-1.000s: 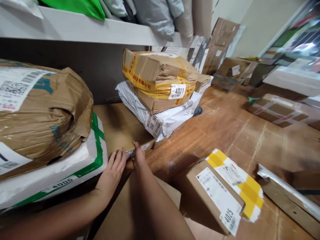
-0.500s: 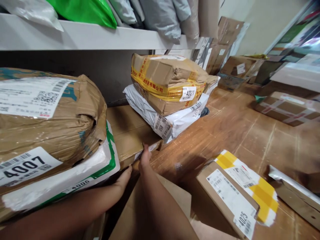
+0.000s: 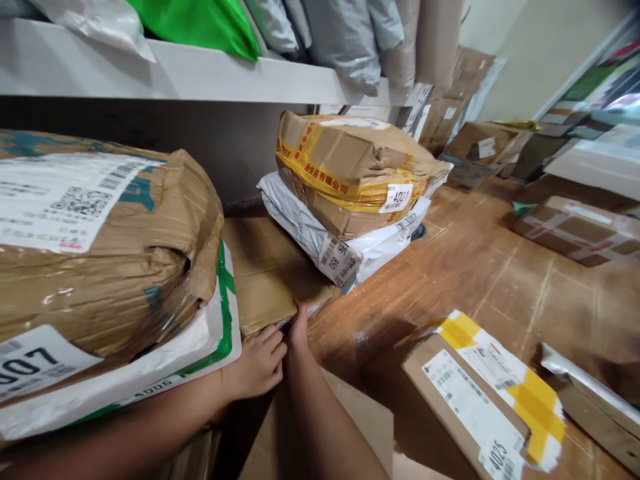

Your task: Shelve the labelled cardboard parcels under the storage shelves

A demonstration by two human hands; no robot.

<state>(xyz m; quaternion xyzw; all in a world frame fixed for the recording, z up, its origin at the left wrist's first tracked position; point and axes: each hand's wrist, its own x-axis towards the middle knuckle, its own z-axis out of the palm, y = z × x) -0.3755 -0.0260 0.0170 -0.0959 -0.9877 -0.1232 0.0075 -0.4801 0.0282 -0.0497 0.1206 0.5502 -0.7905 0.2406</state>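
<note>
A flat brown cardboard box [image 3: 273, 273] lies on the floor under the shelf. At its front edge is my right hand [image 3: 299, 330], thumb on the top edge and the other fingers hidden, gripping it. Close beside, my left hand [image 3: 257, 363] has curled fingers at the box's front left corner; whatever is inside them is hidden. A white parcel [image 3: 295, 207] rests partly on the box's far right end, with a yellow-taped carton [image 3: 345, 173] marked 4021 on top. Left of the box, a crumpled brown package [image 3: 125, 267] lies on a white-and-green parcel [image 3: 200, 333] marked 4006.
Above runs a white shelf [image 3: 210, 73] with a green bag [image 3: 200, 23] and grey mailers [image 3: 340, 37]. Below my right forearm stands a carton [image 3: 350, 413]. On the wooden floor [image 3: 450, 260] lie a box marked 4025 [image 3: 420, 373], a yellow-and-white parcel [image 3: 537, 413] and a taped box [image 3: 580, 230].
My left fingers have gone from stretched out to curled, and that hand has come closer to my right hand. The right hand keeps its place at the box edge. The view has shifted slightly.
</note>
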